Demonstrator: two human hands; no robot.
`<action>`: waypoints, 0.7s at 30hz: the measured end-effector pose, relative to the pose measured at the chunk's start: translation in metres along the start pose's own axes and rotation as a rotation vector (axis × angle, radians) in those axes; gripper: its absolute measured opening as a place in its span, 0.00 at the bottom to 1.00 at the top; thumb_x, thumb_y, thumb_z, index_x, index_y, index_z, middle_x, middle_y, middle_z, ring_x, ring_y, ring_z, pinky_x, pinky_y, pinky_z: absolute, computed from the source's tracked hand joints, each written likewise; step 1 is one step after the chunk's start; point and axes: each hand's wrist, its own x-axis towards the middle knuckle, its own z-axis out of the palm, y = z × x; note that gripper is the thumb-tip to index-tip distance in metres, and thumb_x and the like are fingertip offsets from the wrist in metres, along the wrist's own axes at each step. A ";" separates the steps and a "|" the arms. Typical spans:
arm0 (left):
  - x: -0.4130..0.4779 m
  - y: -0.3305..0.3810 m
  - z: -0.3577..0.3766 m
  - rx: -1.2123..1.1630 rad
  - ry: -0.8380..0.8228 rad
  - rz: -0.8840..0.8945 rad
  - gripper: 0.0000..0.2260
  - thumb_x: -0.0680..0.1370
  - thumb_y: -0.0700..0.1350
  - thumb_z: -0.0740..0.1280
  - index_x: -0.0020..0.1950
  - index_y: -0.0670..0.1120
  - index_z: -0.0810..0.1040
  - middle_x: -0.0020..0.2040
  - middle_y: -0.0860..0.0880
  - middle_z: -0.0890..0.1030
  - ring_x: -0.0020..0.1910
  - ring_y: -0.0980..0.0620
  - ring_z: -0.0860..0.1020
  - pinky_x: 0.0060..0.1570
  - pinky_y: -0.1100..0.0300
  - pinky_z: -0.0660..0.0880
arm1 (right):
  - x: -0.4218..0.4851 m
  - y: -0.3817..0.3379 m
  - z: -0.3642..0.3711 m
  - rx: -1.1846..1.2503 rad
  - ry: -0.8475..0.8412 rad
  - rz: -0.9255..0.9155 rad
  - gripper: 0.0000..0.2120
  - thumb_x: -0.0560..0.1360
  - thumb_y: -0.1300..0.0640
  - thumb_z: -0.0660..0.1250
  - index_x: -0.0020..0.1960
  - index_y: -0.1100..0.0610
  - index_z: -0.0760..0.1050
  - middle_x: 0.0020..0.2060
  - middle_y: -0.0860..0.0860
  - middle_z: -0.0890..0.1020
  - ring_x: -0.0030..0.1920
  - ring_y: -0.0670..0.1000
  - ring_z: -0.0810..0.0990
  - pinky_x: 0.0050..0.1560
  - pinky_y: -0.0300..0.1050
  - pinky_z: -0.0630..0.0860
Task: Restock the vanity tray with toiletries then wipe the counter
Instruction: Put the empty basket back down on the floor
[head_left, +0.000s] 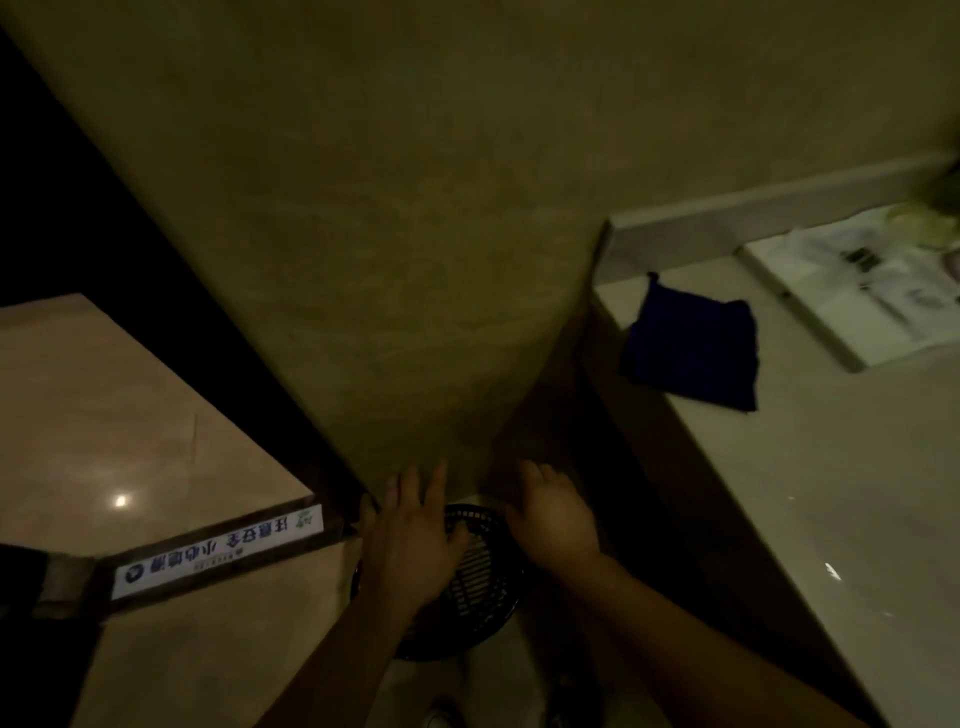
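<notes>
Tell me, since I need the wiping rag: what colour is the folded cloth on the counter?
Dark blue folded cloth, lying on the pale counter; the head view shows it.

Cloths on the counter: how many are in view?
1. A dark blue cloth lies near the counter's back left corner, beside the tray. More may sit outside the frame.

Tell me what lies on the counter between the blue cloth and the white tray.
Nothing: in the head view, only a bare strip of counter separates the blue cloth from the white tray.
</notes>
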 end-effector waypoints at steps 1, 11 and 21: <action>-0.004 0.005 -0.012 0.011 0.009 0.014 0.35 0.76 0.64 0.51 0.79 0.53 0.44 0.77 0.44 0.57 0.75 0.43 0.55 0.70 0.37 0.54 | -0.006 -0.003 -0.013 0.014 0.028 -0.008 0.23 0.76 0.45 0.64 0.68 0.52 0.69 0.62 0.52 0.76 0.61 0.54 0.75 0.55 0.49 0.76; -0.026 0.034 -0.089 -0.008 0.051 0.147 0.35 0.77 0.65 0.51 0.78 0.55 0.38 0.79 0.43 0.49 0.77 0.43 0.49 0.70 0.38 0.54 | -0.067 -0.016 -0.109 0.106 0.280 0.006 0.26 0.77 0.44 0.65 0.73 0.50 0.66 0.66 0.47 0.75 0.64 0.50 0.74 0.58 0.46 0.77; 0.003 0.122 -0.132 0.005 0.046 0.356 0.33 0.78 0.64 0.51 0.78 0.56 0.40 0.80 0.46 0.47 0.77 0.46 0.48 0.72 0.41 0.54 | -0.096 0.035 -0.185 0.177 0.517 0.150 0.21 0.76 0.44 0.66 0.68 0.47 0.71 0.60 0.46 0.79 0.58 0.47 0.78 0.50 0.40 0.74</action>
